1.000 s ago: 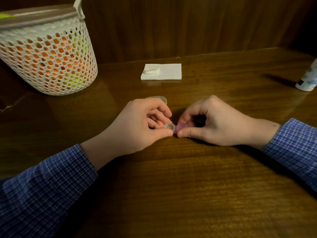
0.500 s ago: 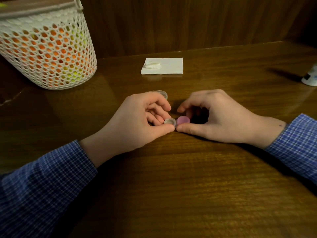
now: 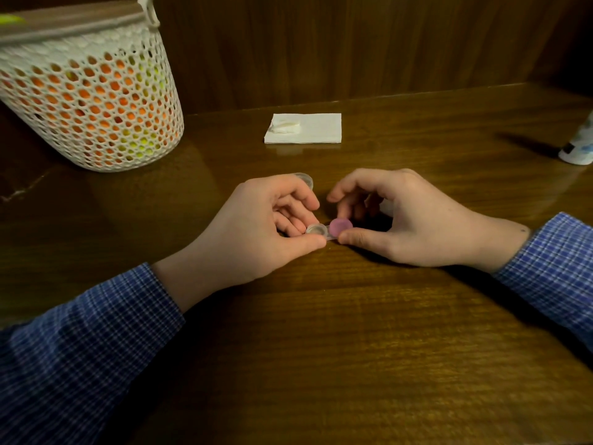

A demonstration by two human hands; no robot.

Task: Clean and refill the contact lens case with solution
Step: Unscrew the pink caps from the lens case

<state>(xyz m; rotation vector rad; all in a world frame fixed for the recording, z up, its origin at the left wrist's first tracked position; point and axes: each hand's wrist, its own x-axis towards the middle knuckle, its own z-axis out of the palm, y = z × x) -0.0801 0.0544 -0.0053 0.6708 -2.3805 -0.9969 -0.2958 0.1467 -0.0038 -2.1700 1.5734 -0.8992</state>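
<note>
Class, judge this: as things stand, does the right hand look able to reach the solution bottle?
Probably yes: the bottle stands on the right hand's side with bare table between, though that hand now pinches the purple cap.

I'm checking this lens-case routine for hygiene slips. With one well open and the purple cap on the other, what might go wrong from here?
1. The lens case lies flat on the bare table; its uncapped well could pick up dirt, more so with the left hand pinching right beside it.
2. The clear cap sits behind the left hand and could get knocked away.
3. The right hand grips the purple cap; a slip may flip the light case.
</note>
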